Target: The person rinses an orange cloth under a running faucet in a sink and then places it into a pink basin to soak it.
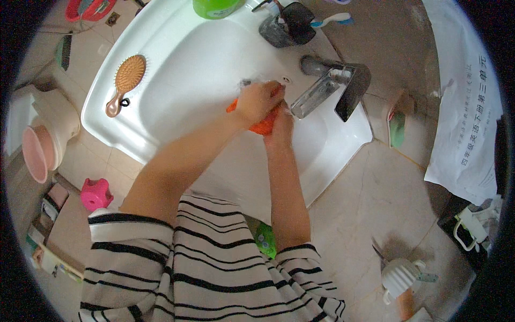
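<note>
Over the basin of the white sink [177,80], both of my hands are closed around a bright orange thing [261,127]. My fingers cover most of it, so its kind does not show. My left hand [260,101] lies on top of it, fingers curled, with some orange showing beside the wrist. My right hand [281,126] grips it from the right side, directly by the spout of the metal tap [316,94]. Water appears to run from the spout onto the right hand.
A wooden hairbrush [130,74] rests on the sink's left rim. At the far edge stand a green container [214,7] and a dark cup [273,31] with a toothbrush [333,20]. A printed white sheet [466,118] hangs at right; a pink stool [96,194] is lower left.
</note>
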{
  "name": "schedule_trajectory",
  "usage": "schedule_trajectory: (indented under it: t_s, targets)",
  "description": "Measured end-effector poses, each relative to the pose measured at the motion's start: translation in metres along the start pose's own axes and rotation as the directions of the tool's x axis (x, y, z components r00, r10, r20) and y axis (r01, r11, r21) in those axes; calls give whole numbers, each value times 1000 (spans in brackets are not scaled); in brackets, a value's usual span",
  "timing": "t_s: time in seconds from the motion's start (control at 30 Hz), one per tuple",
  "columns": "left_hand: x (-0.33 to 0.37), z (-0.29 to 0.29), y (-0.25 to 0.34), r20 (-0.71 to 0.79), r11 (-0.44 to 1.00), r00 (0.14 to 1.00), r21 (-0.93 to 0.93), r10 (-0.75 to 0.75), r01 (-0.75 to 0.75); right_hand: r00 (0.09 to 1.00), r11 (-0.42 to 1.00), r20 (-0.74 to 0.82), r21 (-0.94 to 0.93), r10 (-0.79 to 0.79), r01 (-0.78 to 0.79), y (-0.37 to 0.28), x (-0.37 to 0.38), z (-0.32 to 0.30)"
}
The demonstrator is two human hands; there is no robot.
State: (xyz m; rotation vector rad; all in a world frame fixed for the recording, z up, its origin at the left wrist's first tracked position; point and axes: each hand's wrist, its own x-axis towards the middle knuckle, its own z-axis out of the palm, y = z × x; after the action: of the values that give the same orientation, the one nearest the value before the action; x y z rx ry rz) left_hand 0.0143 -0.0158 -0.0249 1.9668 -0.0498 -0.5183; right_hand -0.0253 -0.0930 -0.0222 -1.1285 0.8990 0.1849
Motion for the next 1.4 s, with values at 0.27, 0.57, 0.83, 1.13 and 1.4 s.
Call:
schedule_trajectory:
  t_s: [0.27, 0.57, 0.83, 1.13, 1.4]
  targets:
    - [-25, 9, -3, -32, 986, 987, 72, 156, -154, 990, 992, -54, -9, 127, -127, -16, -18, -21]
    - [-43, -9, -48, 548, 734, 833, -598, 79, 324, 957, 994, 284, -110, 55, -24, -55, -54, -52]
    - [-38, 5, 5, 275, 947, 935, -289, 225, -143, 994, 999, 104, 50, 17, -22, 6, 37, -117]
    - [6, 8, 1, -122, 984, 981, 110, 153, -140, 998, 983, -24, 177, 55, -50, -15, -6, 6]
    - [-11, 11, -18, 81, 990, 995, -132, 63, -52, 990, 988, 67, -101, 126, -119, -10, 14, -45]
